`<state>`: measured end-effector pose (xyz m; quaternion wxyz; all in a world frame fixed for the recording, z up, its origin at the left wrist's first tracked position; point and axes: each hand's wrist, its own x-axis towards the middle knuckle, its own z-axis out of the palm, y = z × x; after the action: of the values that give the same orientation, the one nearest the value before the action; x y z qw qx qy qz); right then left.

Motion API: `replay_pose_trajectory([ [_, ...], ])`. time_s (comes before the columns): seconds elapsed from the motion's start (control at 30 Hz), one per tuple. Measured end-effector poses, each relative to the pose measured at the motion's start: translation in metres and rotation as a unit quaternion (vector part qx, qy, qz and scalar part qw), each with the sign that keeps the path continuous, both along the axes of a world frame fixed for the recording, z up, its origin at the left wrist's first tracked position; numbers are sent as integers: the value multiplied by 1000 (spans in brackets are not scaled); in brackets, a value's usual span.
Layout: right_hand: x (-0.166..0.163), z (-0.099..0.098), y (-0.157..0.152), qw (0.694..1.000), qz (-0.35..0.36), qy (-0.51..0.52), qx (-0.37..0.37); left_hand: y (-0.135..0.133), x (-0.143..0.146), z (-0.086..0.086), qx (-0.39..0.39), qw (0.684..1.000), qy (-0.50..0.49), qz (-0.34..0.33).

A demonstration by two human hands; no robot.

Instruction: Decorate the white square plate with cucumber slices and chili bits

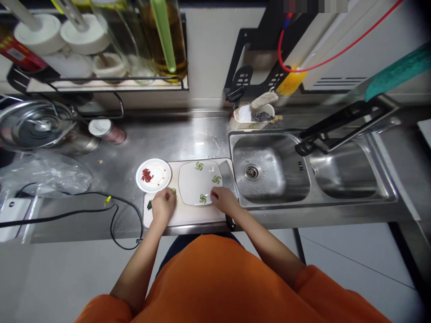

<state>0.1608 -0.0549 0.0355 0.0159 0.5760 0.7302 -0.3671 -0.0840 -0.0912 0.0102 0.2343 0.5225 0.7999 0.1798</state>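
A squarish white plate (188, 183) lies on a pale cutting board (188, 216), with three pinwheels of thin green slices (202, 198) near its rim. My left hand (164, 206) is over the board left of the plate, its fingers closed at a small bunch of green slices (173, 191). A dark green piece (149, 205) lies beside it. My right hand (224, 199) is at the plate's lower right edge, fingertips pinched together; what they hold, if anything, is hidden. Under that wrist a knife (228, 171) lies along the board's right end.
A round white plate (161, 181) with red chopped bits overlaps the board's upper left corner. To the right is a double steel sink (272, 190) with a black faucet (332, 128). A black cable (129, 197), a plastic bag (43, 175) and a pot (50, 130) are left.
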Motion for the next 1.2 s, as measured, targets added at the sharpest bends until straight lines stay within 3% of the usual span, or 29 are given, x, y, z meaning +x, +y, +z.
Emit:
replay_pose_trajectory([
  [0.2,-4,8,11,997,-18,74,19,5,1,17,-27,991,-132,22],
  [0.37,-25,14,28,981,-68,182,-4,20,23,30,-45,949,-313,-9],
  [0.5,-37,13,36,974,-81,205,-50,31,39,32,-68,916,-395,-16],
  [0.63,-40,11,39,977,-92,183,-52,36,43,26,-71,890,-451,16],
  [0.73,-40,11,40,976,-92,192,-50,37,44,24,-90,852,-509,87],
  [0.87,-43,14,43,973,-68,218,-38,37,46,26,-191,775,-571,194],
  [1.03,-45,16,48,969,-39,240,-44,38,44,27,-222,683,-649,249],
  [1.13,-45,13,51,967,-29,246,-51,40,39,25,-210,665,-678,233],
  [1.2,-46,11,53,969,-20,240,-56,41,36,23,-195,686,-667,216],
])
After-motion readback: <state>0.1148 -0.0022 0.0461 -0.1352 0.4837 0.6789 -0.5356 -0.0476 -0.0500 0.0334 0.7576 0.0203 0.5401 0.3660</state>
